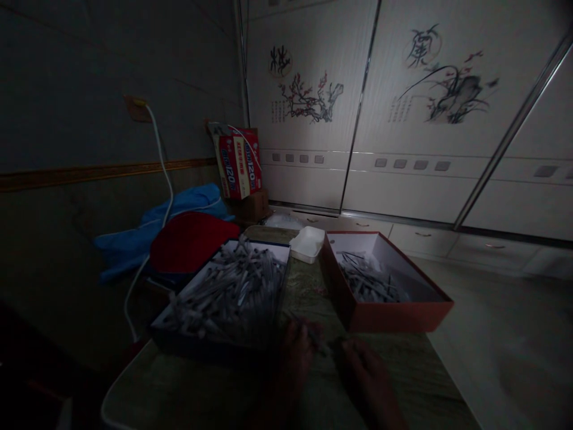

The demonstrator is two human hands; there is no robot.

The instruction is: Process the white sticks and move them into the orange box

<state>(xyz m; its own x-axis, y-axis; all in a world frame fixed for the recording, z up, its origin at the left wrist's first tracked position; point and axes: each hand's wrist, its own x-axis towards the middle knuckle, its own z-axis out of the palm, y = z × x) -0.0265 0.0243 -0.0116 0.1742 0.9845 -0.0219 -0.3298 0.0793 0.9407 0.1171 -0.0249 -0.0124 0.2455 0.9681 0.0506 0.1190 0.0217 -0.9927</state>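
Note:
In the dim light my left hand (295,349) is closed around a thin, greyish, stick-like piece (317,339), which slants out past the fingers over the table. My right hand (364,364) is just to the right, apart from the left, its fingers curled together; what they hold, if anything, is hidden. Left of my hands stands a dark blue box (162,327) heaped with many thin grey pieces (237,286) that look wrapped in clear plastic. A red box (398,316) on the right holds a smaller pile of similar thin pieces (369,280).
Both boxes rest on a greenish table (308,280). Between them at the back lies an open white foam container (307,243). Blue cloth (192,200), a red round thing (192,239) and a white cable (161,149) are at the left. Behind are red cartons (239,161) and sliding cabinet doors (308,173).

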